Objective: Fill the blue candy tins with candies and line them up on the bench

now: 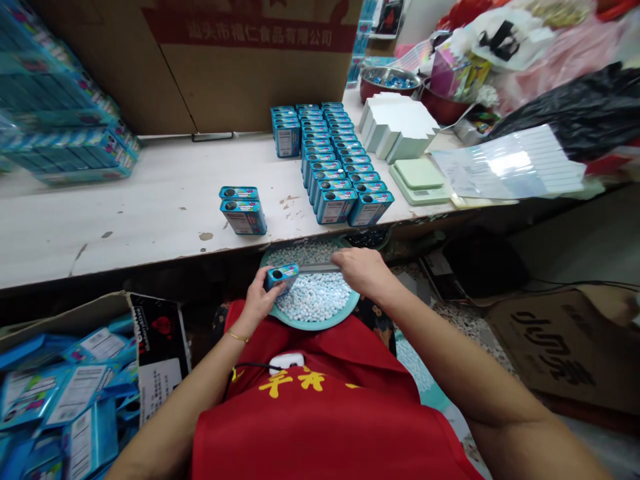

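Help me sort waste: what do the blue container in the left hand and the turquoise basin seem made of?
The blue container: probably glossy printed tin, judging by its thin top rim and rounded corners, though plastic is possible. The turquoise basin: likely smooth plastic, given its even colour and curved rim.

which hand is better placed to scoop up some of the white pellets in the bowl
Probably the right hand: it grips a grey tool over the bowl, while the left hand is occupied holding a blue tin.
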### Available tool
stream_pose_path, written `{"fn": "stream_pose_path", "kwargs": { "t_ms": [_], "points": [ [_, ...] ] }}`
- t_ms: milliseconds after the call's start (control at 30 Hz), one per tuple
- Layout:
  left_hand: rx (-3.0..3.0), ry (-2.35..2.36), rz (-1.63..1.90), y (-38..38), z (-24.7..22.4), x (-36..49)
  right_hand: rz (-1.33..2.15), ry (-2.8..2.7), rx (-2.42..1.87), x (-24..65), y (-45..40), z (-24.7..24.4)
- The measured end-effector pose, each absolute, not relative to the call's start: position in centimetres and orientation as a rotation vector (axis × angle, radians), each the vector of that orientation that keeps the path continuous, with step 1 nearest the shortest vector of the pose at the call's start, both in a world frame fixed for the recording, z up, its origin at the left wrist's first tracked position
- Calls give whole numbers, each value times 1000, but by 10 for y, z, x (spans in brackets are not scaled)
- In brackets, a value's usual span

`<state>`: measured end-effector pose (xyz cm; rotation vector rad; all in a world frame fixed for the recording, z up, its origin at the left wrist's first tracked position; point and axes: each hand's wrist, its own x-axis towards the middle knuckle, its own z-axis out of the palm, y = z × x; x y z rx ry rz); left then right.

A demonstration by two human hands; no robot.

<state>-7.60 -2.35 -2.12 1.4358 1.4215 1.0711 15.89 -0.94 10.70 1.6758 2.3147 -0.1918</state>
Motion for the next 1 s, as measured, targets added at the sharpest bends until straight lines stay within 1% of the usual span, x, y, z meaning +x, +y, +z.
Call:
{"fn": "stream_pose_path", "kwargs": {
  "t_ms": [133, 267, 367, 467, 567, 667, 833, 1000],
  "points": [
    [1082, 1326, 1111, -23, -30, -82, -290, 2139, 1790, 189, -22, 42],
    [868, 1231, 1057, -17, -45, -68, -484, 2214, 1908, 159, -32, -17],
    [799, 1190, 1020, -13, -53, -54, -546, 2241, 1981, 130, -26, -39],
    [808, 1160, 999, -14, -48, -53, -604, 2212, 2051, 127, -18, -49],
    [987, 1194, 1043, -21, -34, -69, -668, 2213, 2120, 145, -15, -49],
    [1253, 1302, 1058, -29, -21, -88, -726, 2265, 2149, 166, -18, -35],
    [1536, 1378, 1058, -36, -16, -91, -734, 2416, 2131, 184, -21, 16],
    [1624, 1381, 1065, -37, -17, -77, -665, 2478, 1887, 170, -19, 70]
  ]
}}
